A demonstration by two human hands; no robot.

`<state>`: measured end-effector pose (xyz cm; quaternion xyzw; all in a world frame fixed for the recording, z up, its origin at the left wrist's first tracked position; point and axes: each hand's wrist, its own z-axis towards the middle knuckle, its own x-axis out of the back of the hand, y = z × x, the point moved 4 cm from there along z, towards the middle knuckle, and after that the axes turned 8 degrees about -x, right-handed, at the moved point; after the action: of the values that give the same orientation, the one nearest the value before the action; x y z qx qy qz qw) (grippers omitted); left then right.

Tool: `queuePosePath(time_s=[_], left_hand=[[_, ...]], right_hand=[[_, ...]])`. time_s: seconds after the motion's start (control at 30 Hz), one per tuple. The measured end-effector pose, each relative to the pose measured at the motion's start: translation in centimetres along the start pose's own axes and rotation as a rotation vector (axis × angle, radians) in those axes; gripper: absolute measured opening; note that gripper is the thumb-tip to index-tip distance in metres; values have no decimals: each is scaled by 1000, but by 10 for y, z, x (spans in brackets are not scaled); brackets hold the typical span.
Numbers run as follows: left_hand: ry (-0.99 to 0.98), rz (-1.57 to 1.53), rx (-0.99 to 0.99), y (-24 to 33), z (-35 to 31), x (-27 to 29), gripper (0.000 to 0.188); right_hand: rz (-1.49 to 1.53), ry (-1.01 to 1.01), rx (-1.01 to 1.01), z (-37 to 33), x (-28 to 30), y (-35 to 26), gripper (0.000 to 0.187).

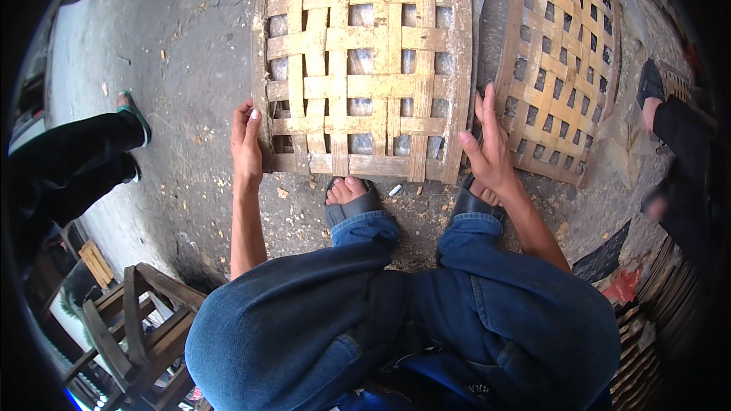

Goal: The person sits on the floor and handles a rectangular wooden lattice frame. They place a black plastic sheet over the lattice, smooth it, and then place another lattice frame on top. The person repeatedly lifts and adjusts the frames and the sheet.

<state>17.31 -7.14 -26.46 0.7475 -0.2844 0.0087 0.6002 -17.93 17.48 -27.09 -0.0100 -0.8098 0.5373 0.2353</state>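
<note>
In front of my feet lies a woven bamboo lattice panel (335,42) with flat strips and a wooden frame; pale translucent sheeting shows through its gaps. My left hand (247,144) is at the panel's lower left edge, fingers pointing away from me and slightly bent, thumb along the frame. At the opposite edge, my right hand (493,148) is open, its fingers stretched upward and thumb spread toward the frame. Neither hand is visibly wrapped round the panel; I cannot tell how firmly they touch it.
A second woven bamboo panel (560,68) lies to the right. A wooden frame structure (141,320) stands at lower left, and stacked slats (643,342) at lower right. Other people's legs show at left (84,144) and right (681,137). Crumbs and a white stub (395,190) dot the concrete.
</note>
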Motion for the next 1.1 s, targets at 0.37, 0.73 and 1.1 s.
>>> queuePosePath(time_s=[0.37, 0.73, 1.1], left_hand=[[41, 69, 93, -4, -1, -7, 51], [74, 127, -77, 8, -5, -7, 45], [-37, 410, -362, 21, -28, -4, 81]], right_hand=[[185, -102, -90, -9, -12, 1, 93], [-43, 21, 31, -7, -25, 0, 96], [-467, 94, 386, -25, -10, -40, 118]])
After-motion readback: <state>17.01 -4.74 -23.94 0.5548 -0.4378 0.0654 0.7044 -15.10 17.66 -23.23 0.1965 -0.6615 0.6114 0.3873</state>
